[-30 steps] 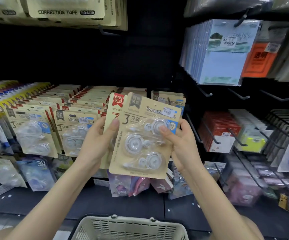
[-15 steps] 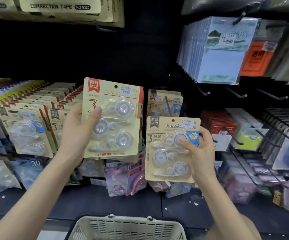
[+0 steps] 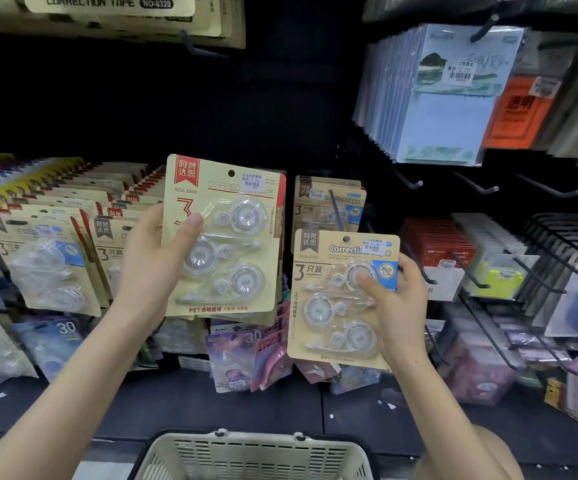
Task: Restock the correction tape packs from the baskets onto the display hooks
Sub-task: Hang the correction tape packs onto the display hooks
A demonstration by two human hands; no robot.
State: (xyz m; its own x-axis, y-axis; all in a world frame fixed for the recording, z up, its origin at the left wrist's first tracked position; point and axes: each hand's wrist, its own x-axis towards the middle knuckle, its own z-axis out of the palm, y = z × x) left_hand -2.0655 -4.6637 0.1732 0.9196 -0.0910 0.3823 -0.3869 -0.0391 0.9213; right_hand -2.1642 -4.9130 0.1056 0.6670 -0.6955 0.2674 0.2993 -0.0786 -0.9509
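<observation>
One cream slotted basket [image 3: 256,455] sits nearest, at the bottom edge of view in front of the dark shelf's [image 3: 176,403] front edge; its inside is out of sight. Above it both forearms reach up.

The left hand [image 3: 149,268] has its grip closed on an ADS-2306 correction tape pack [image 3: 235,251], thumb across the front. The tan card has a red banner, a large "3", "CORRECTION TAPE" partly under a price sticker and "PET" along the bottom. Its blister carries three clear dispensers, and another card edge shows behind it.

The right hand [image 3: 398,306] pinches a second correction tape pack [image 3: 329,306], lower and just beside the first without touching it. This one reads "Correction T…pe" and "3", also with three dispensers; the last digit of its "ADS-230" number is unclear.

Behind the gap between them a similar pack [image 3: 329,202] hangs on a black hook [image 3: 337,211]. Rows of tan hanging packs [image 3: 48,251] fill the left side. To the right, black hooks [image 3: 415,183] jut out into dark open space. Farthest up are a card marked "CORRECTION TAPE NO-8320" [image 3: 107,5] and blue notepad packs [image 3: 447,98].
</observation>
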